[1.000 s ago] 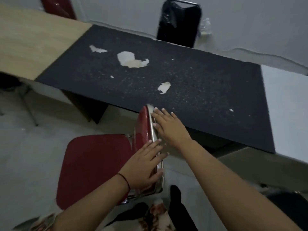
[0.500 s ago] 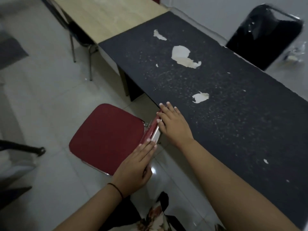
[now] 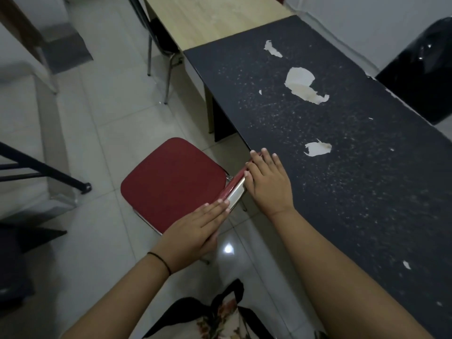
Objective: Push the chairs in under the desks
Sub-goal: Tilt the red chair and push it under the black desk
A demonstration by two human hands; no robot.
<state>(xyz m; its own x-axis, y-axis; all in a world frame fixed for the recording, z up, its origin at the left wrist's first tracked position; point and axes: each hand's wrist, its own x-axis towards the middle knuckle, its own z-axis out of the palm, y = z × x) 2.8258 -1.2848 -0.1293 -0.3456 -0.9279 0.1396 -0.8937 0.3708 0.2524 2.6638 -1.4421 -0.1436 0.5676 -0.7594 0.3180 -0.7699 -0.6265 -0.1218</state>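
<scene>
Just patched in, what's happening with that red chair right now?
A person has both hands on the backrest of the red chair: the left hand lies flat against its near end, the right hand grips its far end by the edge of the black desk. The chair stands with its backrest toward the desk and its seat out over the floor tiles, so it is not tucked under yet.
</scene>
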